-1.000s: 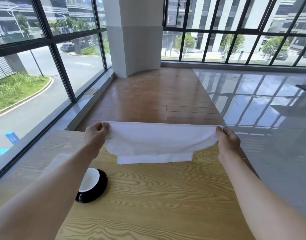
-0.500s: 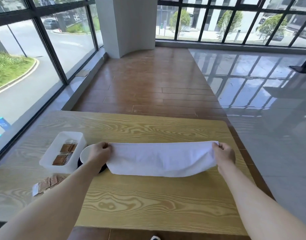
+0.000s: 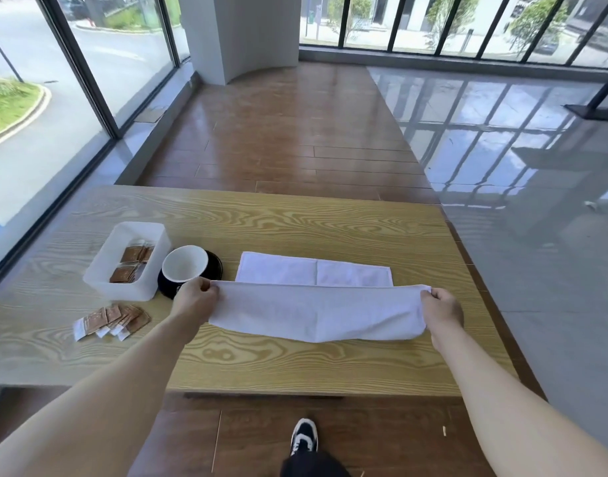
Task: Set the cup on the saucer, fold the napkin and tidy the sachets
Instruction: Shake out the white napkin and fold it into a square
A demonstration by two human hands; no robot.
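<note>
a translucent white tray [image 3: 99,270] on the left of the wooden table [image 3: 330,225] holds brown sachets [image 3: 130,263], with more sachets fanned loose [image 3: 113,320] in front of it. beside the tray a white-lined black cup [image 3: 183,270] sits on a black saucer [image 3: 215,265]. the white napkin [image 3: 312,304] lies mid-table, near part lifted; the left hand [image 3: 195,301] and right hand [image 3: 442,308] each pinch an end. behind are glossy floor and tall windows.

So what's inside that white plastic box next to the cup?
The white plastic box holds brown sachets in two small stacks, one behind the other. Its near wall hides the lowest part, so anything there, and the exact count, can't be seen.
</note>
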